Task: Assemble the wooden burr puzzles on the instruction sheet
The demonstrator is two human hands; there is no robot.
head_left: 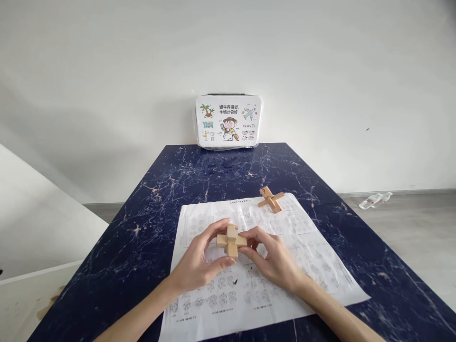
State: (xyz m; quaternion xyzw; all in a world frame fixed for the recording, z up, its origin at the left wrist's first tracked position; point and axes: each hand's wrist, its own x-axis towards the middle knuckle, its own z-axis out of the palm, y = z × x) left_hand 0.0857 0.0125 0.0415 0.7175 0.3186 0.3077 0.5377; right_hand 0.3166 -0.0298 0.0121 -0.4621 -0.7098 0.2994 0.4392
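Observation:
A light wooden interlocking burr puzzle (232, 241) is held between my two hands above a printed sheet. My left hand (201, 259) grips it from the left, fingers at its far side and thumb at its near end. On the other side, my right hand (272, 254) pinches the puzzle's right arm between thumb and fingers. Beneath both hands lies the white instruction sheet (285, 311), covered in small puzzle drawings. Near the sheet's far right corner rests a second wooden piece of crossed sticks (271, 199) with dark marks on it.
The sheet lies on a dark blue marble-patterned table (142, 223). Against the wall at the table's far end stands a white cartoon-printed case (230, 121) in clear plastic. A clear plastic bottle (375, 200) lies on the floor to the right.

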